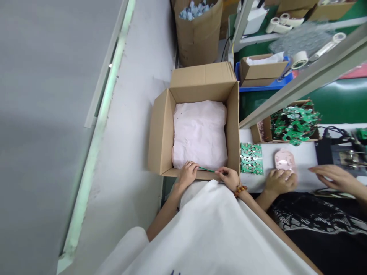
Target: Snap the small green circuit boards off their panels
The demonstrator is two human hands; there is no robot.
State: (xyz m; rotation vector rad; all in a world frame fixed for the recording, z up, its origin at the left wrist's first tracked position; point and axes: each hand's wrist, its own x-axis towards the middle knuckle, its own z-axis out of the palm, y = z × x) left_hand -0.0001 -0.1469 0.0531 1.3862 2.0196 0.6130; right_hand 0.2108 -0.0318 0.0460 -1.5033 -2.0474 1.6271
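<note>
My left hand (187, 173) and my right hand (228, 178) are closed on the two ends of a thin green circuit board (206, 169), which shows almost edge-on. They hold it over the near wall of an open cardboard box (202, 91). Inside the box lies a pale pink sheet (200, 131), wrinkled and spread across the contents. Whatever is beneath the sheet is hidden. To the right of the box, a green circuit board panel (251, 159) lies flat on the white worktop.
A co-worker's hand (281, 181) rests on a pink plastic housing (284, 159); the other hand (335, 177) is farther right. A carton of green boards (296, 122) stands behind. A slanted metal post (292, 89) crosses the bench, and a wall (129, 114) runs along the left.
</note>
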